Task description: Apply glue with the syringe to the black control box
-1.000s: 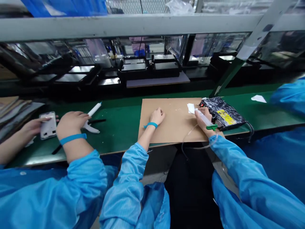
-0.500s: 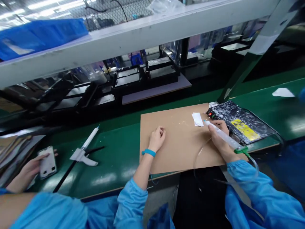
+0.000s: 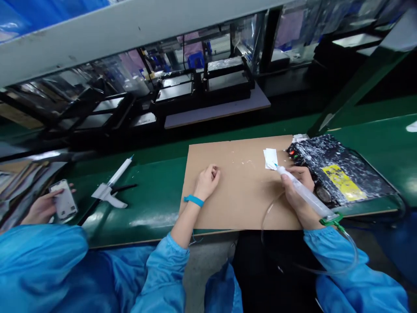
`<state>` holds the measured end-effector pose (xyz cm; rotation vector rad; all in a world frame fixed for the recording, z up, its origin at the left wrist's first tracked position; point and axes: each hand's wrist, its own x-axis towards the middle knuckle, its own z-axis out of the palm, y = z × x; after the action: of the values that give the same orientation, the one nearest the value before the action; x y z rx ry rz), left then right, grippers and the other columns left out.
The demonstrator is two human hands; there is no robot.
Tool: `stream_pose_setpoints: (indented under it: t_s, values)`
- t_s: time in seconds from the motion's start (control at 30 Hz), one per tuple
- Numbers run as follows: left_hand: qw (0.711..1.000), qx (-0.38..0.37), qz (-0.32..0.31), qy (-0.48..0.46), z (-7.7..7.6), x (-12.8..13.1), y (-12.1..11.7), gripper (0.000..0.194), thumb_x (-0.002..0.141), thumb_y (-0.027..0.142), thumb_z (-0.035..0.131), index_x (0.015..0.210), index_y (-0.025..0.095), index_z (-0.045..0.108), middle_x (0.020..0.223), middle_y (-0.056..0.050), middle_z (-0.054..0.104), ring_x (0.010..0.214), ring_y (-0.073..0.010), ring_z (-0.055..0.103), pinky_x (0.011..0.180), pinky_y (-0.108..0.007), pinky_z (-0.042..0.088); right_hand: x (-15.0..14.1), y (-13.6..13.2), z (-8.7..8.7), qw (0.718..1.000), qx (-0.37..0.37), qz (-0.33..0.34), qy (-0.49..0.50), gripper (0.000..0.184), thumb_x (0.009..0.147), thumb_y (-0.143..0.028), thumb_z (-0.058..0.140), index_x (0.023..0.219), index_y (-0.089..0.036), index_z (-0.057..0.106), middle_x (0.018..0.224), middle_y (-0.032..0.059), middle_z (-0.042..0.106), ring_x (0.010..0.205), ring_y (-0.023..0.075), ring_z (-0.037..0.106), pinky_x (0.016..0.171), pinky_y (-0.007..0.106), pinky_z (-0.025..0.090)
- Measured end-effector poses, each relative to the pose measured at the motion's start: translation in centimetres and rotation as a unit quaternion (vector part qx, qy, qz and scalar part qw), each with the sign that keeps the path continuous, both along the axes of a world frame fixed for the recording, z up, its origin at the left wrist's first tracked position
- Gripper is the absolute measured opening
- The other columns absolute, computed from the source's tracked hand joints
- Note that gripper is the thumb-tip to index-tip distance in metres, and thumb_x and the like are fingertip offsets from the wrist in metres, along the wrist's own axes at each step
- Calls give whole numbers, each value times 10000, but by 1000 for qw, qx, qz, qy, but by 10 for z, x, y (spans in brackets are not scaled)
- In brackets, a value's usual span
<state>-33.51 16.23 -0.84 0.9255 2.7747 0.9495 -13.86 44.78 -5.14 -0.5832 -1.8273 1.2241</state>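
Observation:
My right hand (image 3: 298, 193) grips a clear glue syringe (image 3: 302, 194) with a green end cap and a thin clear hose trailing toward me. Its tip touches a small white paper (image 3: 270, 158) lying on a brown cardboard sheet (image 3: 234, 204). My left hand (image 3: 207, 181) rests on the cardboard as a loose fist with nothing visible in it; a blue band circles its wrist.
A black glue-spattered box (image 3: 339, 169) with a yellow label lies right of my right hand. On the green belt (image 3: 153, 208) to the left lies a second white syringe gun (image 3: 112, 184). A co-worker's hand (image 3: 42, 208) at far left holds a white phone casing (image 3: 64, 202). Dark trays stand behind the belt.
The co-worker's nearer hand left the syringe gun and drew back out of sight. My right hand turned the syringe so its tip now meets the white paper. My view tilted downward.

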Motion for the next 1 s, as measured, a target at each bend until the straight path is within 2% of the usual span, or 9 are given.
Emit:
stream_pose_setpoints:
  t_s: [0.17, 0.33, 0.53, 0.67, 0.77, 0.87, 1.0]
  values:
    - [1000, -3, 5, 10, -2, -3, 2, 180, 1089, 308, 584, 1234, 219, 642, 832, 27, 632, 710, -161, 607, 748, -290, 486, -1, -2, 11, 1000, 10, -4, 14, 404, 937, -625, 752, 998, -231, 690, 765, 8, 686, 545, 154, 529, 503, 279, 402]
    - [999, 3, 15, 30, 0, -3, 4, 160, 1071, 276, 591, 1207, 211, 645, 799, 35, 614, 700, -163, 608, 751, -285, 498, -1, -6, 17, 1000, 7, 17, 17, 387, 944, -622, 732, 971, -239, 686, 745, 17, 685, 576, 176, 561, 522, 294, 418]
    - [997, -33, 22, 60, 4, 6, 4, 176, 1070, 229, 594, 1230, 202, 664, 839, 13, 676, 750, -175, 656, 786, -290, 533, 2, -6, 9, 1000, 4, 21, 15, 426, 910, -646, 764, 994, -231, 715, 786, 48, 737, 609, 206, 631, 554, 310, 466]
    - [995, -68, 17, 65, 1, 14, 5, 210, 1103, 246, 602, 1294, 201, 679, 925, -27, 738, 890, -198, 726, 872, -299, 568, 4, -2, 1, 1000, 14, -12, -3, 450, 885, -666, 770, 986, -229, 734, 789, 58, 736, 620, 229, 656, 578, 338, 478]
    - [995, -77, 13, 61, -2, 18, 6, 242, 1131, 266, 586, 1347, 197, 672, 1014, -53, 773, 981, -209, 749, 931, -307, 578, 8, 1, -3, 1000, 25, -20, -1, 456, 864, -647, 805, 1002, -217, 740, 869, 107, 758, 698, 285, 706, 632, 391, 502]
    - [996, -73, 16, 54, -2, 22, 8, 255, 1143, 268, 579, 1370, 190, 666, 1029, -62, 787, 996, -217, 759, 943, -320, 584, 12, 3, -4, 999, 34, -18, -14, 492, 864, -674, 806, 1007, -206, 753, 964, 150, 770, 750, 332, 723, 670, 447, 512]
    - [996, -63, 26, 50, 0, 26, 12, 261, 1141, 257, 583, 1378, 185, 665, 1014, -58, 799, 960, -226, 761, 904, -331, 585, 16, 10, -9, 998, 60, -9, -35, 547, 891, -706, 759, 1083, -196, 793, 967, 137, 751, 774, 380, 729, 679, 491, 535]
